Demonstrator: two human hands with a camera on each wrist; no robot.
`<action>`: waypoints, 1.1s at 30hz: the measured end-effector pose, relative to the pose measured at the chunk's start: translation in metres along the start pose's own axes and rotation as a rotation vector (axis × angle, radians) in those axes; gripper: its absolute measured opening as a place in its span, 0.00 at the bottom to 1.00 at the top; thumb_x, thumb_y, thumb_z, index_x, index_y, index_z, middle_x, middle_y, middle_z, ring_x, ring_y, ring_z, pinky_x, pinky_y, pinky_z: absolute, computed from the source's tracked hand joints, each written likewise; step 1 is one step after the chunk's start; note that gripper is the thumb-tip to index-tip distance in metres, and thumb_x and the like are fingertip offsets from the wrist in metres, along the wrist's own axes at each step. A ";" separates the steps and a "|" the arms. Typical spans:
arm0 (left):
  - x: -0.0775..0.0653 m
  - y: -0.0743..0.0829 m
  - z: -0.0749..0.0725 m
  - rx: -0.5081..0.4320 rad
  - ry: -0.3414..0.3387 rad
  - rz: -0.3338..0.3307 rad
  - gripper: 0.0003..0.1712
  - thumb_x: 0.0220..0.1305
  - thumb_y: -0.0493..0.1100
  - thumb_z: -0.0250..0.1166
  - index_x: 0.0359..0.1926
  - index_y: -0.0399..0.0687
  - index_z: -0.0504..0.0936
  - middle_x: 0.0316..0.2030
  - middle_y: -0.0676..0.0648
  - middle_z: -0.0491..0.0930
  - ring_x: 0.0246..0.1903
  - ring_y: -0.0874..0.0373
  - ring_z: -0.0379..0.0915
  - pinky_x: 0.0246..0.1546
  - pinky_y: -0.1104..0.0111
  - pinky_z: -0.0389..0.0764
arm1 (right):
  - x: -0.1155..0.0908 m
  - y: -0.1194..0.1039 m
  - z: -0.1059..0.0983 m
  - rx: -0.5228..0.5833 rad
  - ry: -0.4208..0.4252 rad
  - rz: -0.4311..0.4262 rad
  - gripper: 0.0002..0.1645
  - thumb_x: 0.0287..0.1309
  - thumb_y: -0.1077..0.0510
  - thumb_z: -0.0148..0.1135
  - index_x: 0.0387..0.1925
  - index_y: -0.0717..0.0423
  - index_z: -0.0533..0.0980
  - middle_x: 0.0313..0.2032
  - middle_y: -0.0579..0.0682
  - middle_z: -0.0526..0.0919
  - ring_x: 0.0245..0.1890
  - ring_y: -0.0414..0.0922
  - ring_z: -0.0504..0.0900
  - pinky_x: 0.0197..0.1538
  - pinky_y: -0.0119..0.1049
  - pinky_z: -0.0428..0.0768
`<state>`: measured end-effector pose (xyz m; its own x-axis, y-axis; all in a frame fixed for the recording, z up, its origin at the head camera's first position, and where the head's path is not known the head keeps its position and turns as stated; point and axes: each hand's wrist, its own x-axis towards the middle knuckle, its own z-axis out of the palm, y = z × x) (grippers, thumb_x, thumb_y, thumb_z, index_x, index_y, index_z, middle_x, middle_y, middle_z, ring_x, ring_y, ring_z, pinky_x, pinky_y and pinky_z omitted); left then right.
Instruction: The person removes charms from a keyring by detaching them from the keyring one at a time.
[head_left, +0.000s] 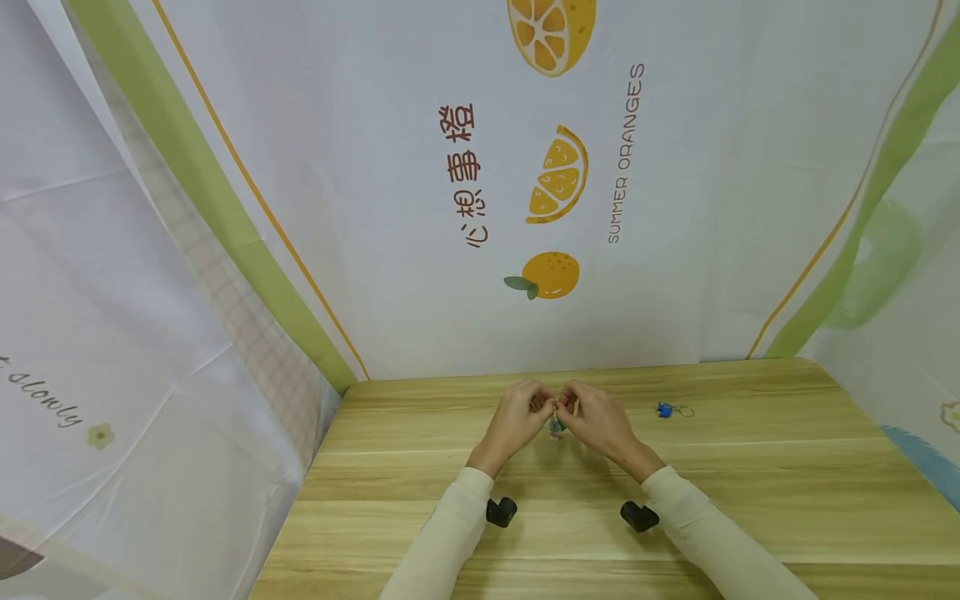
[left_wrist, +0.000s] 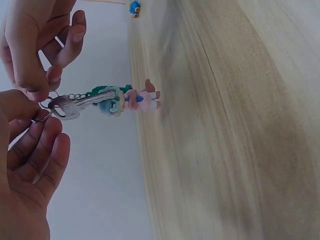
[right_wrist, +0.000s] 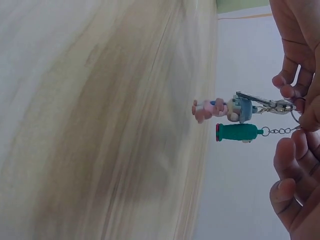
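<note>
Above the table, both hands meet at a metal key ring [left_wrist: 42, 118]. My left hand [head_left: 517, 417] pinches the ring between thumb and fingers. At the same ring, my right hand [head_left: 600, 423] pinches near the end of a short chain [right_wrist: 281, 131]. A silver key [left_wrist: 68, 109] hangs from the ring, together with a small figurine [right_wrist: 212, 108] in pink with a blue-grey top. Beside the figurine hangs a green bottle-shaped charm [right_wrist: 239, 132] on the chain. Fingertips partly hide the ring, so I cannot tell whether its coil is spread.
A blue charm [head_left: 664, 410] with its own ring lies on the wooden table [head_left: 787, 467], right of the hands. Black wrist-worn devices [head_left: 502, 512] show beside the sleeves. Behind the table hangs a white cloth [head_left: 390, 208] printed with oranges.
</note>
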<state>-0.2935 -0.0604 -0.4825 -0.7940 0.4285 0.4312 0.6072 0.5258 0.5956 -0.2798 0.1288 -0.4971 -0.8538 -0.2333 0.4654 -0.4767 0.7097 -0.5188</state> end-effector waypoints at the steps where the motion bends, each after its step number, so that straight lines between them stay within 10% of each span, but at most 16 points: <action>1: 0.000 0.000 0.000 -0.002 -0.003 -0.003 0.06 0.76 0.36 0.64 0.46 0.42 0.88 0.40 0.46 0.88 0.37 0.60 0.83 0.40 0.75 0.84 | 0.000 0.000 0.000 0.000 -0.002 0.000 0.05 0.67 0.59 0.69 0.35 0.50 0.79 0.27 0.41 0.80 0.19 0.33 0.69 0.22 0.29 0.68; 33: 0.001 0.000 -0.001 0.027 0.024 -0.007 0.05 0.76 0.36 0.65 0.44 0.41 0.87 0.37 0.46 0.86 0.35 0.62 0.80 0.38 0.75 0.83 | -0.005 0.004 0.001 0.017 0.034 -0.025 0.04 0.67 0.59 0.69 0.36 0.48 0.80 0.30 0.41 0.83 0.22 0.31 0.70 0.26 0.29 0.71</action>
<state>-0.2943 -0.0611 -0.4818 -0.7983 0.4073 0.4436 0.6022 0.5484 0.5802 -0.2776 0.1318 -0.5020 -0.8343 -0.2277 0.5021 -0.5013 0.6925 -0.5188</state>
